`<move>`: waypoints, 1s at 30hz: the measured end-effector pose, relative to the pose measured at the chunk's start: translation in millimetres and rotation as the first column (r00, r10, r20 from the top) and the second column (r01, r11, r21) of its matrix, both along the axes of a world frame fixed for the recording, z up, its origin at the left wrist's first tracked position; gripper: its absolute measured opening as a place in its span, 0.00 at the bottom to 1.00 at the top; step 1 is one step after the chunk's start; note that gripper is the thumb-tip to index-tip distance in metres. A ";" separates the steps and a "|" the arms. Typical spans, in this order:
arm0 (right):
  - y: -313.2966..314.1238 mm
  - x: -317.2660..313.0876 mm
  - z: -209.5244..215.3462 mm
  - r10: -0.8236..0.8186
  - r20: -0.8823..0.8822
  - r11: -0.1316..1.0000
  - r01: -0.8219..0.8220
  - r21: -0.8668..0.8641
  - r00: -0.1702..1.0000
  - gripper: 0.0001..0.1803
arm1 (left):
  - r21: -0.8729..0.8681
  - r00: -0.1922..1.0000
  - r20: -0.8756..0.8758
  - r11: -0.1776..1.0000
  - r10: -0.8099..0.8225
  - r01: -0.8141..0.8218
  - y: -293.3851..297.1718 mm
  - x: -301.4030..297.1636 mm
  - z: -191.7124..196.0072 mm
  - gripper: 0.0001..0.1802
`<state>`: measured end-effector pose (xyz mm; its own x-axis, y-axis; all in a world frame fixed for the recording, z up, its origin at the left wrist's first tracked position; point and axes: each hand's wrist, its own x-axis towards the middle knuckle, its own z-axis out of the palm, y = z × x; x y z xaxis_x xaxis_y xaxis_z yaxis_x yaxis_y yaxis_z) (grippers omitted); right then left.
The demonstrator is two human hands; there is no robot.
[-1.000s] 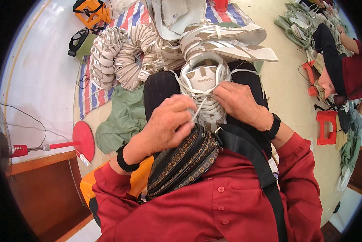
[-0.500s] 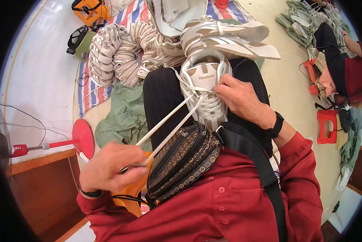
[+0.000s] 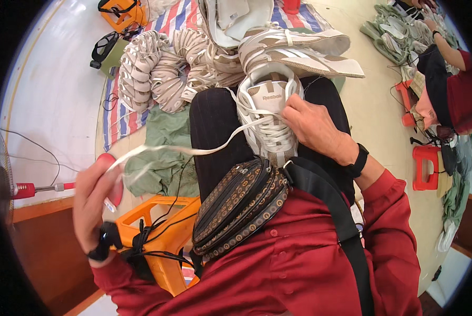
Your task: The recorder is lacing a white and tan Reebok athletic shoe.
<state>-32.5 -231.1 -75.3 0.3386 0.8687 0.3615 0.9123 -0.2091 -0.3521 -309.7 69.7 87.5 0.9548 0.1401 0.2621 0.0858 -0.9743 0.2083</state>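
Note:
A white and beige sneaker upper (image 3: 267,100) rests between my thighs, its tongue facing up and its white lacing partly threaded. My right hand (image 3: 320,126) has its fingers closed on the right eyelet edge of the upper. Out to the left, my left hand (image 3: 95,184) pinches a white shoelace (image 3: 204,151); motion blurs the fingertips. The lace sags in a loose curve between the hand and the eyelets, and a blurred loose part hangs near the fingers. A patterned brown waist bag (image 3: 241,208) lies against my lap just below the upper.
Stacked sneaker uppers (image 3: 136,73) lie ahead on a striped sheet (image 3: 122,124), with more uppers (image 3: 294,50) beyond my knees. Green cloth (image 3: 165,137) is at my left. An orange stool (image 3: 167,226) with black cords stands beside me. A co-worker (image 3: 449,79) sits at right near a red stool (image 3: 426,167).
My left hand has swung outward to the left and up. The laces, taut as two strands before, now hang slack as one long curve. My right hand stays on the upper.

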 end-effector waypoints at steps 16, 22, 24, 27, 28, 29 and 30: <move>2.5 -4.4 6.8 0.026 0.187 0.999 -0.018 -0.047 0.982 0.09 | -0.435 0.823 -0.177 0.793 -0.539 0.426 -70.1 136.6 -100.0 0.21; -2.5 -3.6 5.6 0.034 0.193 0.999 -0.026 -0.043 0.981 0.09 | -0.295 0.867 -0.077 0.842 -0.492 0.451 -91.1 162.5 -143.8 0.20; -3.8 -4.7 8.9 0.047 0.201 0.998 -0.037 -0.050 0.978 0.09 | -0.388 0.881 -0.102 0.834 -0.463 0.393 -93.0 160.3 -147.2 0.20; -4.8 -12.2 2.4 0.092 0.156 0.991 -0.076 -0.107 0.983 0.11 | -0.459 0.882 -0.016 0.787 -0.471 0.412 -91.6 159.3 -155.6 0.21; -5.1 -11.0 0.6 0.096 0.154 0.991 -0.080 -0.108 0.983 0.11 | -0.461 0.884 -0.017 0.788 -0.468 0.408 -92.1 158.5 -157.2 0.21; -6.5 -8.4 -1.1 0.068 0.098 0.993 -0.058 -0.100 0.993 0.12 | -0.499 0.890 -0.031 0.779 -0.454 0.380 -93.4 157.8 -158.6 0.22; -5.7 -7.7 -0.2 0.042 0.041 0.995 -0.038 -0.095 0.998 0.12 | -0.536 0.897 -0.046 0.768 -0.440 0.350 -94.3 156.6 -159.7 0.23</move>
